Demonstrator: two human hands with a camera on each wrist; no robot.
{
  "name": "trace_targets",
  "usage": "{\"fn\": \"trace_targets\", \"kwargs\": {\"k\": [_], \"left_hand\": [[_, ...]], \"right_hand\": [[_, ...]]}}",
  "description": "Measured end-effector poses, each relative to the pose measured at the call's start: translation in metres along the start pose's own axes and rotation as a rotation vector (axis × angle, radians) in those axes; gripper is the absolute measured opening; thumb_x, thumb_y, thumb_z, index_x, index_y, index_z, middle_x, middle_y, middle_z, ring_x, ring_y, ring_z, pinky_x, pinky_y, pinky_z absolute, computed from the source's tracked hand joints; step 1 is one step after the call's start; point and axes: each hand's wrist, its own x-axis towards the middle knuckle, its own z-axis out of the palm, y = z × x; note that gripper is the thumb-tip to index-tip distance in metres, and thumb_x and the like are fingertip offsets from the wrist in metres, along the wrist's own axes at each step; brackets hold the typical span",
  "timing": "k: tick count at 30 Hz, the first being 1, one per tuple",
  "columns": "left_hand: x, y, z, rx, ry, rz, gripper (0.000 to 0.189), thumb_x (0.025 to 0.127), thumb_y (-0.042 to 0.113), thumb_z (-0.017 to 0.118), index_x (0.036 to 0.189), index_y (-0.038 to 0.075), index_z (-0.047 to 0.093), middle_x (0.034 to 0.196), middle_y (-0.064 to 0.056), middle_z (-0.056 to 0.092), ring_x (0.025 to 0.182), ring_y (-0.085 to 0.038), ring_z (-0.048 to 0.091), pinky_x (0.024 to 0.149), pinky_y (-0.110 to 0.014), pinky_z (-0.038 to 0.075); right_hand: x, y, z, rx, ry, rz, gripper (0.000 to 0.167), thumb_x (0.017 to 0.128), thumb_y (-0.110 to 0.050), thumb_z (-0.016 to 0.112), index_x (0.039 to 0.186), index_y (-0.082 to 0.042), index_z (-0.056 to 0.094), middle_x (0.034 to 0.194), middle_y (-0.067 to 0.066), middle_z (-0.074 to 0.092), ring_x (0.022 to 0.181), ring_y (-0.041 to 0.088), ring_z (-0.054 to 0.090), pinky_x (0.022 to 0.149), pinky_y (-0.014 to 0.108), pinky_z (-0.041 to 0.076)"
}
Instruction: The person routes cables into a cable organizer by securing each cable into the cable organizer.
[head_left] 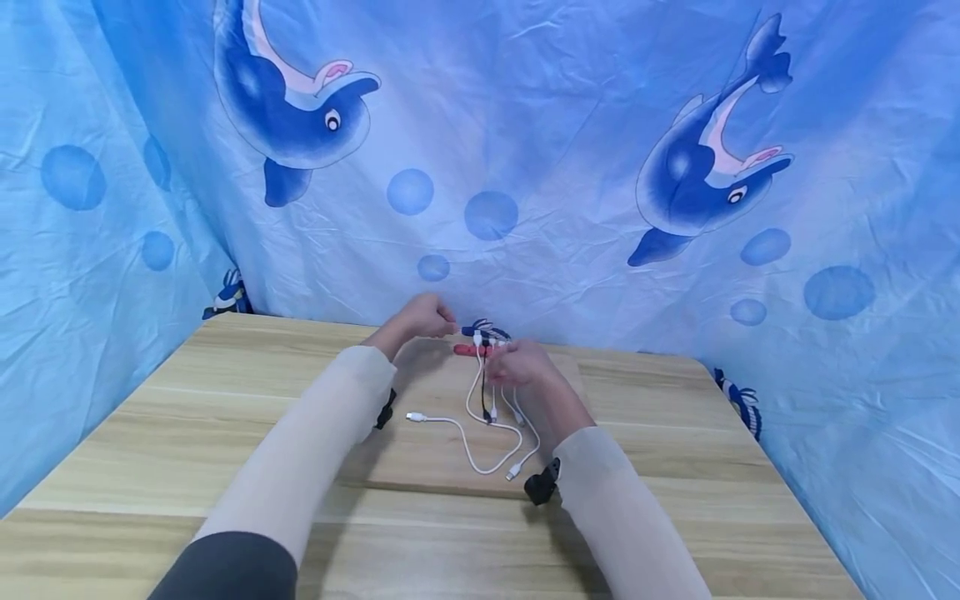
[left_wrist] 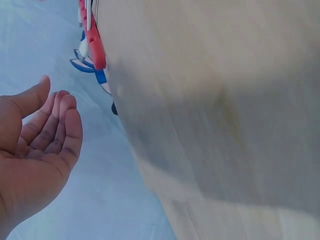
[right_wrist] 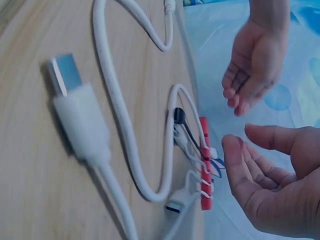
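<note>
A red cable holder (head_left: pixel 463 350) lies along the far edge of a wooden board, with several white cables and one black cable (head_left: pixel 484 392) set in its slots. To the left of it, my left hand (head_left: pixel 429 317) hovers beyond the board edge; its fingers bend loosely around nothing in the left wrist view. My right hand (head_left: pixel 523 364) is over the holder's right side in the head view. Between its thumb and curved fingers (right_wrist: pixel 235 162) there is only air. A long white cable (head_left: pixel 480 471) curls toward me, and a white USB plug (right_wrist: pixel 82 120) looms large in the right wrist view.
The wooden board (head_left: pixel 405 458) rests on a wood-grain table (head_left: pixel 247 400). Blue dolphin-print cloth (head_left: pixel 525 150) hangs at the back and sides. Blue-and-white printed shapes (head_left: pixel 228 296) show at the table's corners. Dark wrist straps (head_left: pixel 542 482) hang under the sleeves.
</note>
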Motion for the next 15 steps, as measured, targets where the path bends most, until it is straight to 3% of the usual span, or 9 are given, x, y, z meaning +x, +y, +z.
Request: {"fn": "trace_targets", "kwargs": {"k": [5, 11, 15], "left_hand": [[-0.023, 0.0, -0.001, -0.058, 0.031, 0.074, 0.018, 0.093, 0.014, 0.075, 0.104, 0.0, 0.076, 0.096, -0.013, 0.076, 0.086, -0.025, 0.069, 0.079, -0.036, 0.058], [-0.055, -0.002, -0.008, 0.018, 0.082, 0.135, 0.019, 0.095, 0.017, 0.073, 0.103, 0.0, 0.076, 0.097, -0.011, 0.074, 0.093, -0.026, 0.069, 0.087, -0.042, 0.056], [-0.081, -0.006, -0.014, 0.052, 0.087, 0.158, 0.019, 0.098, 0.017, 0.07, 0.103, -0.001, 0.074, 0.095, -0.009, 0.073, 0.09, -0.024, 0.069, 0.084, -0.042, 0.056]], "right_hand": [[-0.006, 0.0, -0.01, 0.016, -0.032, -0.057, 0.025, 0.091, 0.005, 0.069, 0.115, 0.012, 0.067, 0.105, 0.025, 0.071, 0.086, 0.028, 0.073, 0.081, 0.035, 0.061], [-0.021, -0.001, -0.026, -0.065, -0.05, -0.107, 0.03, 0.097, -0.006, 0.068, 0.122, 0.008, 0.064, 0.122, 0.03, 0.066, 0.103, 0.04, 0.07, 0.085, 0.037, 0.06], [-0.031, 0.002, -0.045, -0.191, -0.008, -0.216, 0.03, 0.099, -0.013, 0.067, 0.122, 0.006, 0.065, 0.118, 0.027, 0.068, 0.104, 0.044, 0.068, 0.085, 0.04, 0.06]]}}
